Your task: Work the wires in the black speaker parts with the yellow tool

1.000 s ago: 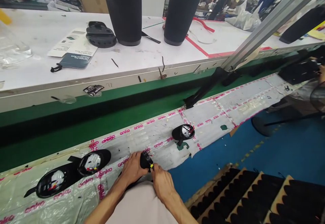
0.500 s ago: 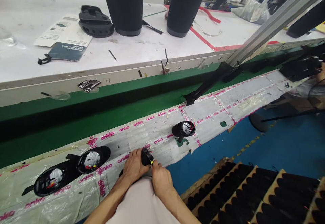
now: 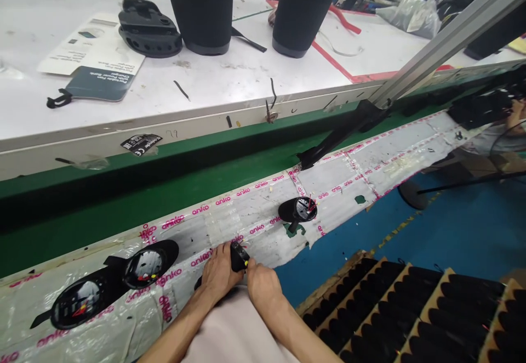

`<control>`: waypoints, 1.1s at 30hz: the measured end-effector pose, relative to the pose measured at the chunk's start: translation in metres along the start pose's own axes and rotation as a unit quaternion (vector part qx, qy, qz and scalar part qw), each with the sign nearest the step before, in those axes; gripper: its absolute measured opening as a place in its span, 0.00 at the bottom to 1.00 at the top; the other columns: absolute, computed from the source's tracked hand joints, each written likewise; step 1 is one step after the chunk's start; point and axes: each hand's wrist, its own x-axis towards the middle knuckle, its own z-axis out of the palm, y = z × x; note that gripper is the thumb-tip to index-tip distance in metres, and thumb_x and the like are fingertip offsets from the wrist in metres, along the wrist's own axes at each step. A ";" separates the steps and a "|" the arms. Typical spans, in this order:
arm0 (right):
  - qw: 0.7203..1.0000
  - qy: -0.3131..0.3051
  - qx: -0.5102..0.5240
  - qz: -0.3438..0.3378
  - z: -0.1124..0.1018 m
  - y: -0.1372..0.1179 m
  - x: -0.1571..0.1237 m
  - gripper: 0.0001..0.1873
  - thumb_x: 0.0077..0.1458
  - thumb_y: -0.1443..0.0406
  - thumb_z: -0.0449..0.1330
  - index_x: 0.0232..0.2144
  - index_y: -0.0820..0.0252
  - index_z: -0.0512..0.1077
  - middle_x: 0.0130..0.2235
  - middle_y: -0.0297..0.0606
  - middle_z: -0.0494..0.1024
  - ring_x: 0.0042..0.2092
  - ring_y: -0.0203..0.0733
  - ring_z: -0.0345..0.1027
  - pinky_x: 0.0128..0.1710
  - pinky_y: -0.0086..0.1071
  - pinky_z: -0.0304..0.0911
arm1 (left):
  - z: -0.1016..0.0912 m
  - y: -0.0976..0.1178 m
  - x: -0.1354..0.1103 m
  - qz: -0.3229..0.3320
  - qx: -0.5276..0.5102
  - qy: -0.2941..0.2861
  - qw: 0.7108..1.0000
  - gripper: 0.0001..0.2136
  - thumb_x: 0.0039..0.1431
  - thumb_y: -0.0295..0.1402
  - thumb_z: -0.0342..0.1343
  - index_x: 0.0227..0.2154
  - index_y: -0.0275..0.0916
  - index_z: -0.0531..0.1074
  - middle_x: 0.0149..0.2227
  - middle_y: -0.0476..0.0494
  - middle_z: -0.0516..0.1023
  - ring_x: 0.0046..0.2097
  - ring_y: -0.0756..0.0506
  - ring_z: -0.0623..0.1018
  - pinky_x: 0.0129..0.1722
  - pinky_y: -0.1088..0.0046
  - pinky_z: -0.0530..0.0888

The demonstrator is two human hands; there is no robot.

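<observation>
My left hand [image 3: 219, 271] is wrapped round a black cylindrical speaker body [image 3: 238, 256], its end tilted up toward the right. At that end, my right hand [image 3: 263, 286] is closed in a pinch, with a small yellow piece [image 3: 246, 264] showing at the fingertips. The rest of what those fingers grip is hidden. Farther right along the bench lies a similar speaker body [image 3: 304, 209] with red wires sticking out of its shiny end. Two more, a left speaker body [image 3: 78, 301] and another speaker body [image 3: 147, 267], lie to my left, showing glossy round ends with red and yellow bits.
A plastic-covered bench [image 3: 255, 209] with pink-printed tape runs across. Beyond a green strip [image 3: 197, 176] stands a white table [image 3: 213, 78] with two tall black cylinders [image 3: 201, 12] and a printed card [image 3: 98, 80]. Racks of black cylinders [image 3: 411, 308] are at lower right; a co-worker's hand [image 3: 515, 113] shows far right.
The view has shifted slightly. Both hands keep their hold at nearly the same place, the right one turned a little at the end of the speaker body.
</observation>
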 end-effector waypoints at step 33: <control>0.978 0.127 0.162 0.026 0.025 0.024 -0.026 0.12 0.71 0.66 0.46 0.45 0.59 0.70 0.36 0.40 0.82 0.37 0.45 0.79 0.31 0.30 0.60 | -0.009 -0.012 -0.018 -0.004 -0.047 -0.024 0.999 0.39 0.51 0.41 0.60 0.65 0.34 0.55 0.65 0.31 0.64 0.65 0.35 0.66 0.62 0.59 0.65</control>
